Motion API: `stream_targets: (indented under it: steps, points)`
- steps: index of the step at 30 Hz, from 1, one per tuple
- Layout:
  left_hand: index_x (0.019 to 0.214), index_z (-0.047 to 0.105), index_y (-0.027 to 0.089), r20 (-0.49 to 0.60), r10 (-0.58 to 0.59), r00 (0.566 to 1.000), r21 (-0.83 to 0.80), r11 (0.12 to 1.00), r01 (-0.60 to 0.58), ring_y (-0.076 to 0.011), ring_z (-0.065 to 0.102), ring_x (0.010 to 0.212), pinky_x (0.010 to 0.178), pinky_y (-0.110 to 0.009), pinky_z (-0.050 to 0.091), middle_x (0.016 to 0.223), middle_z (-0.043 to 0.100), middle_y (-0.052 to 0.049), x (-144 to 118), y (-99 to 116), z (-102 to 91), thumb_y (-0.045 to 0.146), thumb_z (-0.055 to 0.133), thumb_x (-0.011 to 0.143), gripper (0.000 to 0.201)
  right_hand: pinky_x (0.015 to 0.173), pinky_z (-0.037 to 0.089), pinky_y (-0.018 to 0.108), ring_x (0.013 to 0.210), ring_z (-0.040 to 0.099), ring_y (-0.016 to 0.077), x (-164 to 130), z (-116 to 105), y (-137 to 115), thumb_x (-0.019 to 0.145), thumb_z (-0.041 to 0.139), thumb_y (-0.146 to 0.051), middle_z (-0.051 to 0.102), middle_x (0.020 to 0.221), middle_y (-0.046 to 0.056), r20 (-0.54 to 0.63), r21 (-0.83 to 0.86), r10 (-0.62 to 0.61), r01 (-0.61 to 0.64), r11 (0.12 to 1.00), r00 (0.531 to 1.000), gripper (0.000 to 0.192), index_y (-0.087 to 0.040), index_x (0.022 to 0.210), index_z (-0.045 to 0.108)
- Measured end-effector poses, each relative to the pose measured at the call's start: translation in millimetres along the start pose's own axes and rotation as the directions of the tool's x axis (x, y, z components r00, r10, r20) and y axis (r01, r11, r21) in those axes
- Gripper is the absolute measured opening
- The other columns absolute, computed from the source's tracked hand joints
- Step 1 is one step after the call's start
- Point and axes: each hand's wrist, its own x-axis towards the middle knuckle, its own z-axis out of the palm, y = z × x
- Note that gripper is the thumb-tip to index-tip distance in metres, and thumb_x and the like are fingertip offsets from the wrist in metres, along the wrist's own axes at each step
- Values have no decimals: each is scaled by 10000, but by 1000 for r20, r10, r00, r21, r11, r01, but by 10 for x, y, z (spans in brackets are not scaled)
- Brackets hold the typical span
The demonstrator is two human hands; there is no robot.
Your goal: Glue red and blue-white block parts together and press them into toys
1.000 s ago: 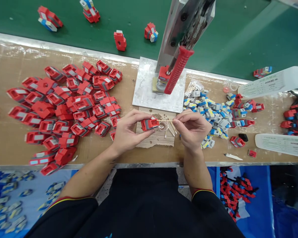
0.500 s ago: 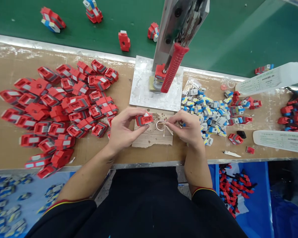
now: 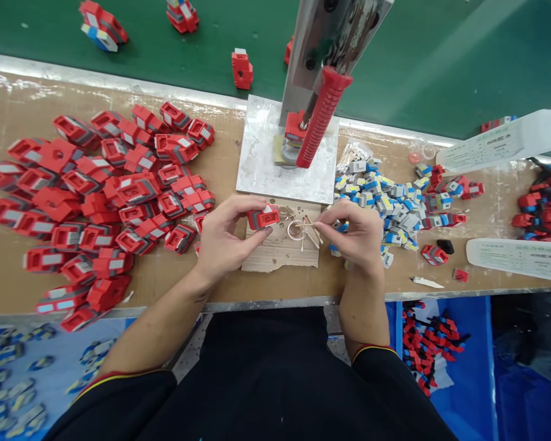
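My left hand (image 3: 224, 236) pinches a red plastic toy part (image 3: 263, 217) with grey trim and a white patch. Thumb and fingertips of my right hand (image 3: 356, 233) are closed on a thin cotton swab (image 3: 308, 224), whose far end reaches over a small round dish (image 3: 296, 230). That dish sits on a stained piece of cardboard (image 3: 280, 258), where other swabs lie against its right side. Whether the swab tip touches the bottom of the dish I cannot tell.
A lever press with a red handle (image 3: 324, 116) stands behind my hands on a metal plate (image 3: 257, 153). Red parts (image 3: 133, 190) are heaped on the left, grey-blue-yellow parts (image 3: 404, 208) on the right. Two white bottles (image 3: 500, 144) and a knife blade (image 3: 427, 282) lie further right.
My right hand has shifted slightly right, and the swab now points left over the dish. Parts on the green belt have moved right. My left hand keeps hold of the red part.
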Motion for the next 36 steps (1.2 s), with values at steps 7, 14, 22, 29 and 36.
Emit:
stream_targets:
  steps: [7,14,22,29,36]
  points:
    - [1095,781,253,59,46,997,21,999,-47,-231,770,1073,993,-403,621,1127,813,-57,-40,0,47,202,856,823,287,574,525,320,579,651,150,26,236,-128,890,844,-394,690,621,-24,-239,243,6,53,969,971,290,-251,727,651]
    - [1090,777,239,84,61,995,53,996,-66,-224,773,1080,998,-390,628,1142,812,-61,-38,24,54,210,848,842,259,579,535,289,630,707,144,34,316,-144,881,848,-237,747,678,-30,-178,321,-15,72,944,984,186,-249,792,686]
    - [1118,773,242,65,118,991,55,991,-122,-210,779,1071,982,-350,625,1141,812,-52,-43,17,58,140,839,832,311,571,499,295,645,717,149,18,332,-146,890,837,-239,771,706,-18,-139,303,-6,49,952,990,180,-246,789,689]
    - [1128,788,250,43,109,993,78,991,-112,-194,778,1051,972,-337,623,1141,809,-38,-40,39,39,121,850,810,349,572,520,307,621,703,153,24,270,-144,895,835,-296,758,671,-13,-153,245,10,28,969,988,216,-244,751,684]
    - [1128,803,256,40,89,995,117,989,-93,-207,776,1056,971,-365,632,1162,804,-43,-43,63,17,132,822,821,332,617,547,307,639,719,151,24,244,-143,871,854,-201,769,684,-24,-163,244,-9,49,968,987,188,-244,775,699]
